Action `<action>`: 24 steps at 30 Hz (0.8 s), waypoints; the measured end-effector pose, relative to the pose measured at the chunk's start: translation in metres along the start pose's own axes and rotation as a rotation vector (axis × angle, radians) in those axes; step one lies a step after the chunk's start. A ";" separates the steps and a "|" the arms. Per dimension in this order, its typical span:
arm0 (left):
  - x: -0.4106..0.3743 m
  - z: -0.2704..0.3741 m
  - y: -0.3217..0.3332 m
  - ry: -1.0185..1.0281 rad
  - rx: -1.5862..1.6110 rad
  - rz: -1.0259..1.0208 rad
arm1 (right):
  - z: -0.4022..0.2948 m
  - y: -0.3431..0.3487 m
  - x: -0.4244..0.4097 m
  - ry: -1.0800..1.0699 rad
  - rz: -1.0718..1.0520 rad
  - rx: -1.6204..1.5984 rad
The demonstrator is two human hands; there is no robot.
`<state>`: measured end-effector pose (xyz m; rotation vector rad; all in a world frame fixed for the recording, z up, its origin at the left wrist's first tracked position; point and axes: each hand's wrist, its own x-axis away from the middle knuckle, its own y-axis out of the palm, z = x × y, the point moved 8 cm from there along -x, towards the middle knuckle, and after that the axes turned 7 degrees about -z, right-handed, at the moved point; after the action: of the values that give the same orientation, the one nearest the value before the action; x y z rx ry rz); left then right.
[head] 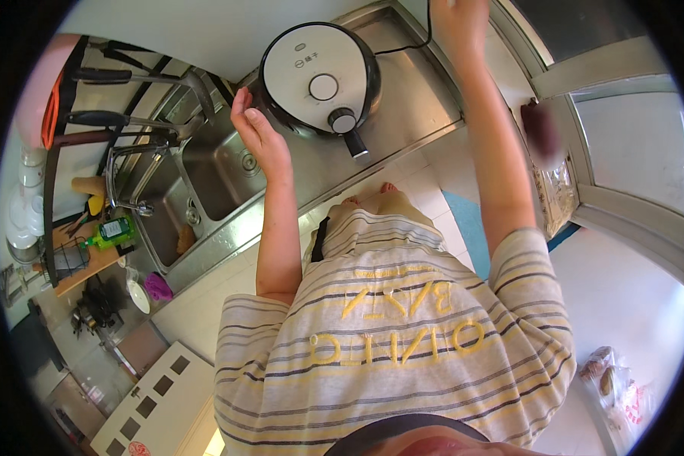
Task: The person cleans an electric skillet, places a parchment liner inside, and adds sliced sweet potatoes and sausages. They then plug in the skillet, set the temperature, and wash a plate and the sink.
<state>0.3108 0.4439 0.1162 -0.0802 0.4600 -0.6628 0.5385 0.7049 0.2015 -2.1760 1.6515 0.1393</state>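
A round air fryer (324, 62) with a pale top, two dials and a black front handle stands on the steel sink counter. Beside its left side is my left hand (262, 137), palm turned towards it, thumb apart from the fingers, holding nothing; whether it touches the fryer is unclear. My right hand (460, 20) is raised at the top edge, beyond the fryer's right side, partly cut off by the frame. A black power cord (404, 49) runs from the fryer up past that hand; whether the fingers hold it cannot be seen.
Left of the fryer is a double-bowl sink (222, 171) with a faucet (111, 176). Cooking utensils (102, 118) hang from a rack above it. A green soap bottle (114, 231) lies near a wire basket (65, 259). A framed window (632, 137) is at right, plastic bags (615, 382) at lower right.
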 end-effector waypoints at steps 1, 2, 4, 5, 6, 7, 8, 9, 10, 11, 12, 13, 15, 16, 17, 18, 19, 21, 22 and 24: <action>0.001 -0.002 -0.004 -0.005 0.001 0.008 | -0.028 0.011 0.039 -0.290 0.105 0.247; 0.003 -0.007 -0.010 -0.019 0.015 0.013 | -0.019 0.027 0.067 -0.339 0.018 0.233; 0.007 -0.013 -0.022 -0.041 0.016 0.015 | -0.023 0.055 0.126 -0.419 -0.115 0.191; 0.008 -0.017 -0.026 -0.050 0.020 0.015 | -0.026 0.067 0.147 -0.390 -0.185 0.215; 0.010 -0.019 -0.029 -0.053 0.022 0.018 | -0.026 0.074 0.164 -0.369 -0.185 0.230; 0.013 -0.022 -0.033 -0.058 0.023 0.018 | -0.026 0.080 0.172 -0.353 -0.168 0.248; 0.016 -0.025 -0.036 -0.063 0.025 0.016 | -0.026 0.085 0.178 -0.336 -0.149 0.267; 0.017 -0.027 -0.039 -0.062 0.029 0.015 | -0.026 0.089 0.183 -0.323 -0.126 0.285; 0.019 -0.030 -0.041 -0.058 0.043 0.013 | -0.020 0.095 0.185 -0.309 -0.118 0.325; 0.021 -0.032 -0.043 -0.054 0.056 0.011 | -0.019 0.099 0.186 -0.321 -0.098 0.357; 0.023 -0.034 -0.045 -0.051 0.071 0.006 | -0.018 0.103 0.187 -0.330 -0.078 0.389; 0.025 -0.036 -0.046 -0.058 0.082 -0.002 | -0.019 0.105 0.188 -0.340 -0.058 0.422; 0.028 -0.038 -0.050 -0.072 0.103 -0.019 | -0.016 0.104 0.191 -0.279 -0.026 0.426; 0.030 -0.040 -0.052 -0.080 0.111 -0.026 | -0.015 0.104 0.192 -0.247 -0.009 0.427; 0.031 -0.043 -0.053 -0.089 0.118 -0.034 | -0.013 0.104 0.193 -0.230 0.020 0.424; 0.032 -0.044 -0.053 -0.094 0.127 -0.044 | -0.010 0.105 0.192 -0.212 0.054 0.422; 0.032 -0.046 -0.054 -0.096 0.137 -0.052 | -0.008 0.105 0.193 -0.195 0.088 0.419; 0.034 -0.049 -0.055 -0.101 0.154 -0.066 | -0.002 0.104 0.196 -0.092 0.119 0.402; 0.034 -0.049 -0.055 -0.103 0.179 -0.074 | 0.001 0.104 0.197 -0.040 0.134 0.392; 0.034 -0.047 -0.054 -0.104 0.230 -0.091 | 0.009 0.104 0.199 0.070 0.159 0.443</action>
<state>0.2825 0.3840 0.0724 0.0819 0.2794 -0.7926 0.5007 0.5058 0.1040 -1.7370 1.6996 -0.2403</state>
